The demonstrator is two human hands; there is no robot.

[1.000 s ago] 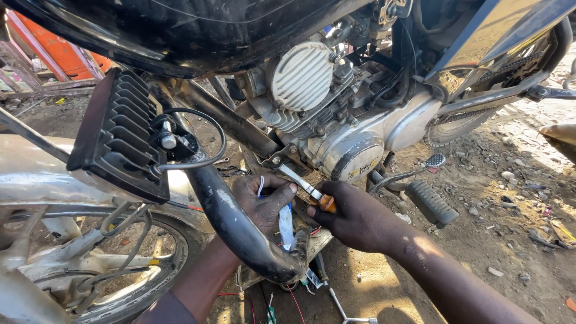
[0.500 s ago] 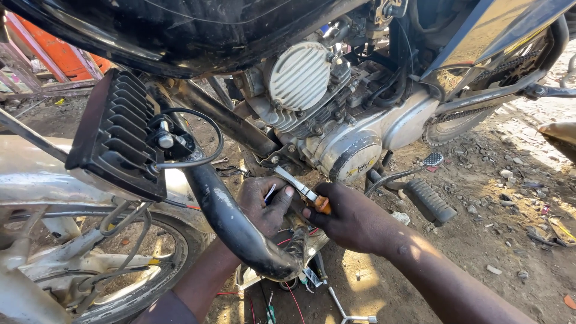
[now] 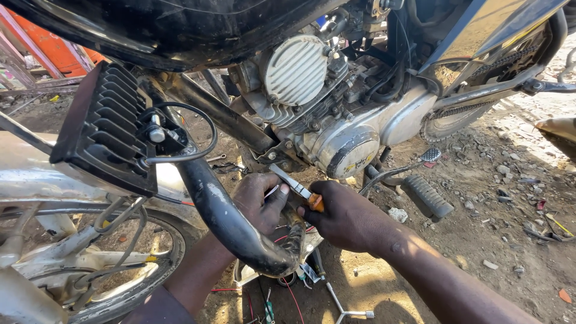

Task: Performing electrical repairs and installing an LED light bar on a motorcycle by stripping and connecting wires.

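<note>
Under the motorcycle engine [image 3: 336,120], at about six o'clock from its round silver side cover [image 3: 348,150], the right hand [image 3: 345,219] is clenched around the orange handle of a screwdriver [image 3: 297,187], whose flat metal blade slants up toward ten o'clock and ends just below the frame bracket [image 3: 273,155]. The left hand [image 3: 258,201] sits at nine o'clock from the right, fingers curled and pinching a thin pale wire or strip [image 3: 271,191] right beside the blade; what exactly it grips is too small to tell. Both hands work behind the curved black exhaust pipe [image 3: 231,222], which crosses in front of the left wrist. The main risk, as I judge it, is the blade slipping: the tip lies close to the left thumb, so a hard push that skids off could jab those fingers. The pinched strip looks thin and could tear or pull free if levered too sharply. Red wires [image 3: 288,288] hang loose at six o'clock from the hands and could snag on the tool or a wrist. The footpeg [image 3: 427,197] and gear lever [image 3: 414,165] at three o'clock leave the right forearm little room, so a sudden release might knock it against them. Small parts dropped now would land on the gravelly dirt ground [image 3: 480,240] and be hard to find.
</note>
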